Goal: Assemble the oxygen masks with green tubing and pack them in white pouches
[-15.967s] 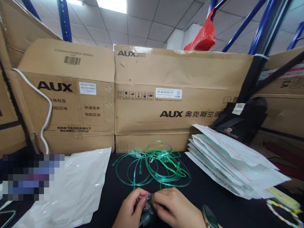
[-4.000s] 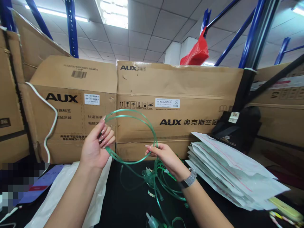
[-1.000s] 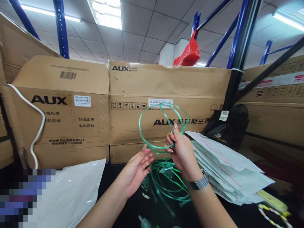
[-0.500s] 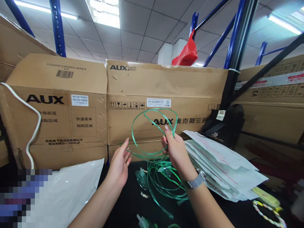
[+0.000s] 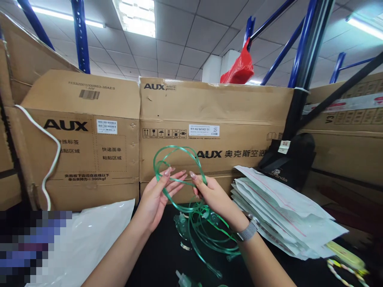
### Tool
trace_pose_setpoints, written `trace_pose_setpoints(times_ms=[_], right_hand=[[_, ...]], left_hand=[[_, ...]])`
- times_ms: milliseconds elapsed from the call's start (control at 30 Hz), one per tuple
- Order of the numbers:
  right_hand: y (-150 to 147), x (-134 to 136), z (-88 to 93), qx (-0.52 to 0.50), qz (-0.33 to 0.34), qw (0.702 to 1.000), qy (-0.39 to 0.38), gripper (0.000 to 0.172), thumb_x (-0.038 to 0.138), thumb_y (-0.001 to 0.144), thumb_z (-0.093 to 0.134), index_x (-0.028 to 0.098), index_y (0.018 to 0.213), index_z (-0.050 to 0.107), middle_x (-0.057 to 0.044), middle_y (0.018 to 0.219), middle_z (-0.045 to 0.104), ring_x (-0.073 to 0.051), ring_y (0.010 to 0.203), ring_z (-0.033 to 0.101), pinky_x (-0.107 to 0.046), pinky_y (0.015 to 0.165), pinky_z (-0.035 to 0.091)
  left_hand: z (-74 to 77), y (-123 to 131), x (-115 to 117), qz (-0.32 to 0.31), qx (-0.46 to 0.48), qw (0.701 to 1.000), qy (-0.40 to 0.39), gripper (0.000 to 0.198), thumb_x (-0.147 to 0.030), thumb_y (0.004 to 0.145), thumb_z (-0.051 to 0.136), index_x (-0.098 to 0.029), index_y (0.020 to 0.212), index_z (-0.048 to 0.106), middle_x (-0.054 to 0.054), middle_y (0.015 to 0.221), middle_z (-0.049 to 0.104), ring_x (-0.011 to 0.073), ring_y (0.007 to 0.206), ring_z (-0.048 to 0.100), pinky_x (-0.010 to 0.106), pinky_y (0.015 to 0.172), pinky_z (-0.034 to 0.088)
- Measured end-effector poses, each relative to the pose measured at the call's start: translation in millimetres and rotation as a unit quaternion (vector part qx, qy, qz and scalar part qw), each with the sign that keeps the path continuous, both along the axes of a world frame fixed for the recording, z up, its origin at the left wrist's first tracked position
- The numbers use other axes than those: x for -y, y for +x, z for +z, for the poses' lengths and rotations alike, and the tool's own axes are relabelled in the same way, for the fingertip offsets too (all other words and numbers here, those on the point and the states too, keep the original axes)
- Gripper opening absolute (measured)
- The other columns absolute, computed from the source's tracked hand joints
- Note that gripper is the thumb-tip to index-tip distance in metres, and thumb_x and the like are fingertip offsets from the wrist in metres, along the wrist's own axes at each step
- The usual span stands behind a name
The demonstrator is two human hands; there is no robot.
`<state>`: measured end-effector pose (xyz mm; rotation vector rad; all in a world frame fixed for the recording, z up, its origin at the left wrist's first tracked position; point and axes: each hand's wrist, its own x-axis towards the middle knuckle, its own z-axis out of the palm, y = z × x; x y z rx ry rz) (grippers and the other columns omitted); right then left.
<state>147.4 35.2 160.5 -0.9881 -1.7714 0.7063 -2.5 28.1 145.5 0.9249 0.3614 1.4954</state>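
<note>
A coil of clear green tubing (image 5: 196, 157) is held up in loops between both hands. My right hand (image 5: 211, 191), with a watch on its wrist, grips the right side of the loops between thumb and fingers. The coil's left side is in my left hand (image 5: 157, 195), running between the thumb and the extended fingers. Below the hands, more green tubing (image 5: 206, 239) lies loosely coiled on the black surface. A clear green mask (image 5: 182, 226) lies beside that coil, and part of a second green piece (image 5: 184, 279) shows at the bottom edge.
Large cardboard boxes (image 5: 167, 101) stand behind the surface. A stack of white plastic mailers (image 5: 284, 215) is to the right, with a beaded bracelet (image 5: 344, 271) beyond it. Another white mailer (image 5: 98, 231) lies left. A black bag (image 5: 295, 159) stands behind the stack.
My left hand has moved up and right and now has the tubing's left side in it. The right hand has moved slightly left and lower; the loops have shifted left and become smaller.
</note>
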Motion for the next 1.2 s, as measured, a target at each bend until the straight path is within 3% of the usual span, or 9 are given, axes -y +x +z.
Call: trace_pose_setpoints(times_ms=[133,233,333,433,500,633,867,1067,1200], right_hand=[[-0.1,-4.4,-1.0,-0.049,0.010,0.999,0.001,0.042,0.052,0.080,0.043,0.017,0.060,0.055,0.002,0.054,0.052,-0.010,0.052,0.047,-0.023,0.054,0.038],[4.4,-7.6,2.2,-0.159,0.014,0.987,-0.022,0.039,0.051,0.077,0.049,0.016,0.062,0.058,0.000,0.061,0.058,-0.012,0.062,0.054,-0.024,0.064,0.042],[10.4,-6.1,6.9,-0.240,0.093,0.956,-0.138,0.039,0.052,0.072,0.054,0.018,0.054,0.049,0.008,0.042,0.040,-0.006,0.038,0.039,-0.020,0.045,0.037],[13.8,-2.8,9.5,-0.223,0.129,0.946,-0.199,0.041,0.050,0.072,0.056,0.018,0.050,0.041,0.013,0.037,0.023,-0.002,0.031,0.014,-0.016,0.031,0.017],[13.8,-1.5,9.4,-0.198,0.120,0.950,-0.211,0.041,0.047,0.073,0.056,0.018,0.049,0.040,0.013,0.037,0.023,-0.002,0.032,0.012,-0.016,0.031,0.010],[9.5,-1.8,4.5,-0.150,0.093,0.958,-0.225,0.044,0.043,0.072,0.059,0.018,0.044,0.036,0.012,0.035,0.023,-0.002,0.032,0.014,-0.015,0.031,0.010],[2.2,-6.8,-3.2,-0.140,0.060,0.968,-0.199,0.048,0.048,0.074,0.056,0.016,0.041,0.041,0.011,0.033,0.026,-0.002,0.030,0.018,-0.016,0.031,0.012],[4.4,-6.4,4.7,-0.215,0.077,0.964,-0.138,0.023,0.035,0.066,0.067,0.019,0.077,0.054,0.013,0.047,0.025,-0.003,0.040,0.013,-0.016,0.034,0.011],[2.9,-2.7,4.2,-0.222,0.033,0.974,0.022,0.042,0.034,0.075,0.058,0.027,0.115,0.049,0.010,0.053,0.031,-0.006,0.040,0.023,-0.018,0.036,0.021]], left_hand=[[7.1,-9.4,0.4,-0.005,0.039,0.999,-0.001,0.019,-0.009,0.086,0.042,-0.009,0.084,0.061,0.004,0.065,0.067,0.0135,0.068,0.066,0.028,0.073,0.052],[11.8,-18.1,1.3,-0.035,0.066,0.997,0.027,0.023,-0.008,0.087,0.039,-0.009,0.084,0.062,-0.007,0.043,0.046,0.0033,0.039,0.047,0.016,0.051,0.048],[14.9,-28.8,1.4,-0.078,0.007,0.996,0.037,0.020,-0.016,0.088,0.042,-0.011,0.087,0.062,-0.010,0.039,0.036,0.0019,0.030,0.027,0.012,0.032,0.029],[15.4,-41.4,-1.3,-0.125,-0.100,0.987,0.012,0.022,-0.024,0.086,0.045,-0.012,0.078,0.062,-0.011,0.034,0.030,0.0018,0.028,0.017,0.013,0.032,0.027],[14.9,-49.2,-4.5,-0.131,-0.146,0.980,-0.009,0.026,-0.027,0.085,0.049,-0.012,0.066,0.061,-0.011,0.033,0.029,0.0009,0.028,0.016,0.013,0.034,0.028],[14.3,-55.4,-10.5,-0.096,-0.152,0.983,-0.027,0.029,-0.029,0.082,0.053,-0.012,0.058,0.055,-0.011,0.039,0.030,-0.0002,0.031,0.016,0.012,0.035,0.027],[12.3,-41.3,-9.3,0.049,-0.187,0.981,0.008,0.031,-0.043,0.077,0.055,-0.015,0.064,0.056,-0.011,0.035,0.036,0.0001,0.027,0.020,0.011,0.029,0.022],[11.3,-38.5,-8.2,0.098,-0.308,0.945,0.056,0.024,-0.040,0.070,0.064,-0.017,0.066,0.058,-0.014,0.026,0.031,0.0011,0.022,0.021,0.012,0.027,0.022],[10.1,-35.1,-10.1,0.106,-0.313,0.942,0.066,0.031,-0.046,0.069,0.062,-0.017,0.059,0.055,-0.012,0.026,0.032,0.0028,0.021,0.026,0.013,0.026,0.023]])
